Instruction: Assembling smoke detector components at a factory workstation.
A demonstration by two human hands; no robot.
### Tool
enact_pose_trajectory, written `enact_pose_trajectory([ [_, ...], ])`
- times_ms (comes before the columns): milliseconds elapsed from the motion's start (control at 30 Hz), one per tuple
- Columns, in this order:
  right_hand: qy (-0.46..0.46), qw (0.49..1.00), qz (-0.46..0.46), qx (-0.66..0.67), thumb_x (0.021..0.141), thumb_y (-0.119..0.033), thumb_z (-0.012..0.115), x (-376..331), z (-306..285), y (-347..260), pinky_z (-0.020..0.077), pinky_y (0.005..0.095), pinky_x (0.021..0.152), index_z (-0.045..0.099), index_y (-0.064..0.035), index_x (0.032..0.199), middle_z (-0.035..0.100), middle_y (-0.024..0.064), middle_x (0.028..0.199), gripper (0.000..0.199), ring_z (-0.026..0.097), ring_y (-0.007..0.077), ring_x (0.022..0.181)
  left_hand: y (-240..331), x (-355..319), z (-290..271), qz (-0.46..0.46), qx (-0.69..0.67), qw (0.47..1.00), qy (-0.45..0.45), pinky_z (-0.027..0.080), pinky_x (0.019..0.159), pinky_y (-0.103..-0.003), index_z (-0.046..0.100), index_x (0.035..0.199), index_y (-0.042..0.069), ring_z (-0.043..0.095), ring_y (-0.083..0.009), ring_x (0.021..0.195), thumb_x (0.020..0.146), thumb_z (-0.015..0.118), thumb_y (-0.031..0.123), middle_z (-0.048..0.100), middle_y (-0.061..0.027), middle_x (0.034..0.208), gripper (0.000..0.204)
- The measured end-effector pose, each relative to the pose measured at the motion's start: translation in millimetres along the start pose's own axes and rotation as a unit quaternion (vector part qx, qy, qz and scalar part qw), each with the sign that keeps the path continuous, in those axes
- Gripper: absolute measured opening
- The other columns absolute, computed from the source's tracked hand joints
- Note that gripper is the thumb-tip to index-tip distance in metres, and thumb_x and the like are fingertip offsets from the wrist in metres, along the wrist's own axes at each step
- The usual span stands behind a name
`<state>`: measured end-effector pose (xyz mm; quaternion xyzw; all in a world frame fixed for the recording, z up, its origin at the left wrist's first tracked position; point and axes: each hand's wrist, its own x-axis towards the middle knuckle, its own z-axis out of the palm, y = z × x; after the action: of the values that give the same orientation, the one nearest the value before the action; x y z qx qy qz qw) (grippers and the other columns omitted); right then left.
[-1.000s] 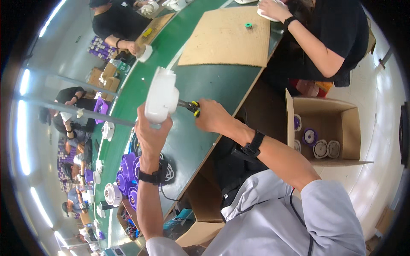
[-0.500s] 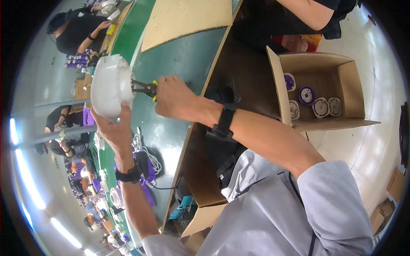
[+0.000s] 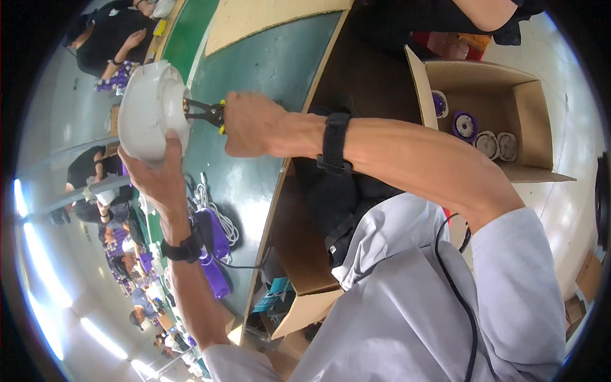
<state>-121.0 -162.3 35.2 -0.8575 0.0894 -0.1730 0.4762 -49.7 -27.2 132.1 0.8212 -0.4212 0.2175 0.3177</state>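
Head view: gripping a white part (image 3: 145,114) in the left hand (image 3: 159,177) and pliers (image 3: 207,113) in the right hand (image 3: 254,125), their tips at its side, above the green worktop (image 3: 264,79).

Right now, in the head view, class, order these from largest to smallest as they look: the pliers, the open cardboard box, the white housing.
1. Open cardboard box
2. White housing
3. Pliers, judged by the visible part; the right hand hides the rest.
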Motion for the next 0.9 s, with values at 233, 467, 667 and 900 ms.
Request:
enact_pose_trajectory([
  [233,0.009,0.997,-0.011,-0.074,0.068,-0.015,0.06,2.9,11.7,-1.7,0.0516,0.0438,0.074,0.053,0.0142,0.092,0.061,0.0293,0.086,0.039,0.063,0.0416,0.079,-6.0,4.7,-4.9,0.012,0.03,0.999,-0.002,0.045,0.094,-0.035,0.053,0.12,-0.001,0.056,-0.0236,0.103,0.081,0.074,0.015,0.056,-0.0132,0.112,0.048],
  [467,0.036,0.997,0.003,-0.075,0.068,-0.017,0.06,7.3,20.7,-0.1,0.0514,0.0439,0.074,0.053,0.0145,0.092,0.061,0.0285,0.086,0.04,0.063,0.0402,0.08,-4.3,11.2,-4.8,-0.01,0.022,0.999,-0.023,0.048,0.09,-0.036,0.053,0.122,-0.002,0.059,-0.0233,0.103,0.082,0.075,0.018,0.06,-0.0146,0.115,0.049],
  [667,0.013,0.996,-0.013,-0.093,0.07,-0.018,0.058,6.5,22.3,0.5,0.0516,0.0451,0.074,0.055,0.0145,0.092,0.061,0.0287,0.088,0.039,0.063,0.0403,0.08,-9.4,11.8,-7.7,-0.013,0.02,0.999,-0.038,0.049,0.088,-0.035,0.054,0.122,-0.002,0.06,-0.0228,0.101,0.082,0.073,0.018,0.061,-0.0148,0.114,0.048],
  [900,0.003,0.993,-0.045,-0.109,0.071,-0.019,0.058,5.4,18.7,-2.6,0.052,0.0455,0.072,0.059,0.0135,0.089,0.061,0.0279,0.087,0.038,0.064,0.0392,0.081,-21.9,21.7,-11.2,-0.004,0.048,0.997,-0.063,0.049,0.083,-0.034,0.058,0.115,-0.003,0.062,-0.0222,0.093,0.08,0.075,0.024,0.065,-0.0152,0.104,0.047],
])
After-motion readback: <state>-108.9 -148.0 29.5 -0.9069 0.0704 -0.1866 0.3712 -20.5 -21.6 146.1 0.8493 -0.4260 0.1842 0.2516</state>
